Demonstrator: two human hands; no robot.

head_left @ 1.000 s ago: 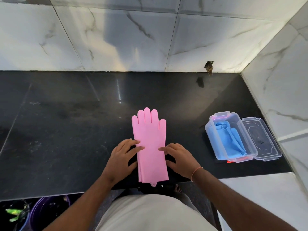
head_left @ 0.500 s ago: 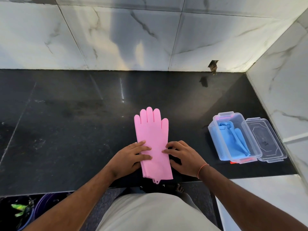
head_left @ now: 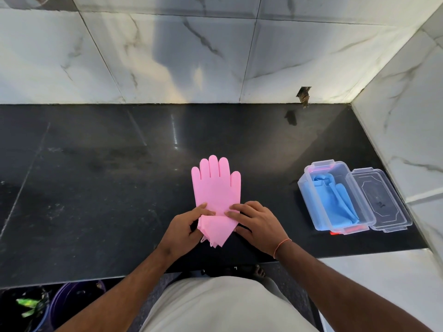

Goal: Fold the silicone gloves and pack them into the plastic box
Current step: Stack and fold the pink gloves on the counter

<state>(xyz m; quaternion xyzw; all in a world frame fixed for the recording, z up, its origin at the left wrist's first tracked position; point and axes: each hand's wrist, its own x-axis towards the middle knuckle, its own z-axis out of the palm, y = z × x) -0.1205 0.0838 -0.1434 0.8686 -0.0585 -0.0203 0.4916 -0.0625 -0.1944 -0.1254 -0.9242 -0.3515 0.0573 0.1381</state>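
Note:
Pink silicone gloves (head_left: 215, 188) lie stacked on the black counter (head_left: 96, 200), fingers pointing away from me. My left hand (head_left: 184, 228) grips the cuff end from the left, and the cuff is lifted and narrowed there. My right hand (head_left: 254, 221) presses its fingers on the gloves from the right, at the wrist part. A clear plastic box (head_left: 335, 195) stands open to the right, with blue gloves (head_left: 335, 202) folded inside it.
The box's clear lid (head_left: 381, 200) lies beside it against the marble side wall (head_left: 407, 116). Marble tiles close the back. A purple bucket (head_left: 72, 305) stands on the floor below the counter's front edge.
Both hands slid toward the cuff end. The left hand has taken hold of the cuff, which has lifted and bunched; before, the gloves lay flat under spread fingers.

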